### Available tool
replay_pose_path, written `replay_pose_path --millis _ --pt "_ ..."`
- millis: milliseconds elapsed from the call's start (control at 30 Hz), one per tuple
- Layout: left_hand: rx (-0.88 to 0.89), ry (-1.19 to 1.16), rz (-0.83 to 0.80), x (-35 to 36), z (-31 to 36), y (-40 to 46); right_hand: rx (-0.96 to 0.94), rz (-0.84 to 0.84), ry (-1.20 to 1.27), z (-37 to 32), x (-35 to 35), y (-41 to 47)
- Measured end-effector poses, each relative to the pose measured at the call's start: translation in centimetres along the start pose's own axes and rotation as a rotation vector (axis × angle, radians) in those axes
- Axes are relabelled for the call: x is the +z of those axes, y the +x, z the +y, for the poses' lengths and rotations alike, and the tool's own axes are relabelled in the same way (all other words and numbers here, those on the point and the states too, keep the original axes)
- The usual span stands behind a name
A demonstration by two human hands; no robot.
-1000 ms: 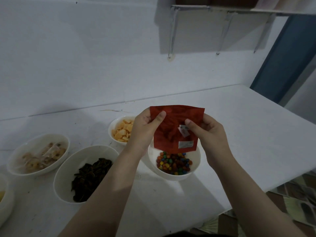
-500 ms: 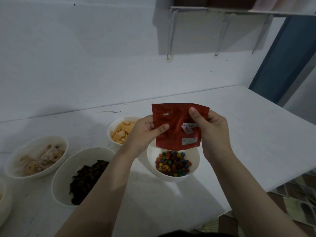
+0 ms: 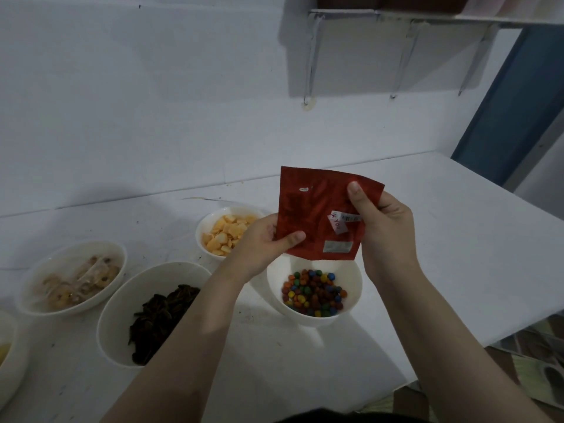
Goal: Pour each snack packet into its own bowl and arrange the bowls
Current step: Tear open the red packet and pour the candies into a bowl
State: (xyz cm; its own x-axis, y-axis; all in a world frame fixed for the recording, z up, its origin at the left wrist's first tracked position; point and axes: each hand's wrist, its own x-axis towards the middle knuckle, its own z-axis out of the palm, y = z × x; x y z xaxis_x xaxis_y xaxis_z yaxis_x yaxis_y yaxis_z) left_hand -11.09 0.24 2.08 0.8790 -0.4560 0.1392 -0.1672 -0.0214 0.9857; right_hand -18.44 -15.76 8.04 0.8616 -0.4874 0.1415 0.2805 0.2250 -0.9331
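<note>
A flat red snack packet [image 3: 314,209] hangs upside down just above a white bowl [image 3: 351,273] that holds small coloured candies [image 3: 314,293]. My left hand [image 3: 268,242] pinches the packet's lower left corner. My right hand [image 3: 384,227] grips its right side, thumb on the front near the white label. To the left stand a small bowl of yellow chips [image 3: 227,232], a larger bowl of dark seeds [image 3: 158,312] and a bowl of wrapped snacks [image 3: 73,279].
The bowls stand on a white table [image 3: 442,254] against a white wall. Another bowl's rim [image 3: 12,355] shows at the far left edge. The table's right front edge drops to a patterned floor [image 3: 534,355]. A shelf [image 3: 396,16] hangs overhead.
The packet has risen slightly and tilted. My left hand slid from its top left down to the lower left corner. My right thumb moved up toward the packet's upper right.
</note>
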Motion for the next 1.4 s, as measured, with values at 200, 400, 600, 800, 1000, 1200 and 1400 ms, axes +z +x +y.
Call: replay_pose_path --millis 200,400,600,800,1000,1200,1400 --pt "0.039 0.070 0.053 -0.3 -1.0 0.2 -0.018 0.007 -0.018 -0.3 -0.4 0.5" --pt "0.047 0.159 0.068 -0.3 -1.1 0.2 -0.033 0.001 -0.021 -0.7 -0.3 0.6" --pt "0.016 -0.032 0.007 -0.2 0.8 -0.4 -0.049 -0.023 -0.106 -1.0 -0.8 0.4" --pt "0.085 -0.354 0.189 0.7 2.3 0.8 -0.079 -0.104 -0.176 0.0 -0.6 0.0" --pt "0.064 -0.521 0.257 0.8 1.4 1.1 0.112 -0.311 -0.483 2.1 -1.1 0.6" --pt "-0.054 -0.700 0.389 -0.5 1.3 1.4 0.259 -0.474 -0.650 3.5 -1.0 1.5" --pt "-0.105 -0.898 0.438 -0.7 0.9 1.5 0.305 -0.277 -0.320 4.2 -2.1 1.6"
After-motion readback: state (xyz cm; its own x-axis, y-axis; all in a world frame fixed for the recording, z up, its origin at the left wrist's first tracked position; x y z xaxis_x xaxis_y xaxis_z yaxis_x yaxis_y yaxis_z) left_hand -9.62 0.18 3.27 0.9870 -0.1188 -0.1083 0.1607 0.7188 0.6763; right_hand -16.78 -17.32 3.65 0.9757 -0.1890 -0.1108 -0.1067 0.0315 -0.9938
